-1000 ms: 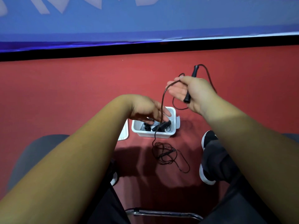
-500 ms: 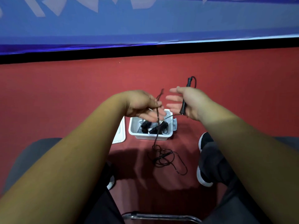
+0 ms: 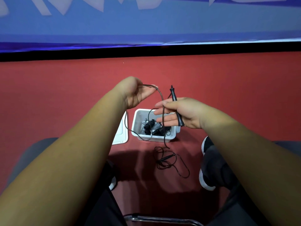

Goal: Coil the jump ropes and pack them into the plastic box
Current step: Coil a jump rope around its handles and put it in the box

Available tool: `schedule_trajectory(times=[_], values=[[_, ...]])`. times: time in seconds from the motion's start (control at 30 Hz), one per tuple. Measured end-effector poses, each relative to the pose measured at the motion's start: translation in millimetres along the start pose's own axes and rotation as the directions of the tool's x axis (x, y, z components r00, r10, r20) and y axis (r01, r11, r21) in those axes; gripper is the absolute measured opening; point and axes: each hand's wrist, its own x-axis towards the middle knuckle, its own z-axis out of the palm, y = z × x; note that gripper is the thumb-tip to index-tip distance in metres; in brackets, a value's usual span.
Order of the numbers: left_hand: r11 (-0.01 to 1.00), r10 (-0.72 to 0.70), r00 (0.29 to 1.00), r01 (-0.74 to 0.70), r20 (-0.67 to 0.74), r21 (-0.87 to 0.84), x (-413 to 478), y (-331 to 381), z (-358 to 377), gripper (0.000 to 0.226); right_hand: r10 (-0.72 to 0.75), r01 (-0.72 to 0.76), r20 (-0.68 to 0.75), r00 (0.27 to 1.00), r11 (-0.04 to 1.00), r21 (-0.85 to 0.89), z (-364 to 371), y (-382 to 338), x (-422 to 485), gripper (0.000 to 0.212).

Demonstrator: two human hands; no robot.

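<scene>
Floor [image 3: 65,95], flat red, fills most of your view, with a blue banner [image 3: 146,26] running along its far edge. Your forearms reach out over it from the bottom corners.

The white plastic box [image 3: 171,138] sits on the floor below your hands, open, with several coiled ropes [image 3: 154,128] already lying inside. Its lid [image 3: 121,137] lies flat just left of it, partly hidden by your left forearm. Your black shoe [image 3: 205,180] stands to the right of the box.

Your left hand [image 3: 135,93] is raised above the box's left side and grips the thin dark cord [image 3: 162,97]. From there the cord arches over to the right and drops in front of your right fingers and the box. Another strand sags below your left wrist and swings across the box's front wall.

Your right hand [image 3: 180,111] hovers over the box, its fingers stretched straight to the left. It keeps the black handle [image 3: 176,110] pinned upright across the palm.

The rest of this jump rope is a loose heap [image 3: 166,160] on the floor, just in front of the box.
</scene>
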Motion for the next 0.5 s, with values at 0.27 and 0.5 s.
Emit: schedule_trajectory(times=[0.27, 0.5], values=[[0.537, -0.314, 0.938, 0.05, 0.144, 0.842, -1.7, -33.5, -3.3, 0.062, -0.169, 0.281, -0.276, 0.946, 0.853, 0.44, -7.8, -23.1, -1.4, 0.024], [0.384, -0.455, 0.864, -0.027, 0.214, 0.923, -6.8, -44.4, 4.5, 0.02, -0.136, 0.371, -0.415, 0.9, 0.74, 0.561, -26.7, -24.6, -1.6, 0.024]])
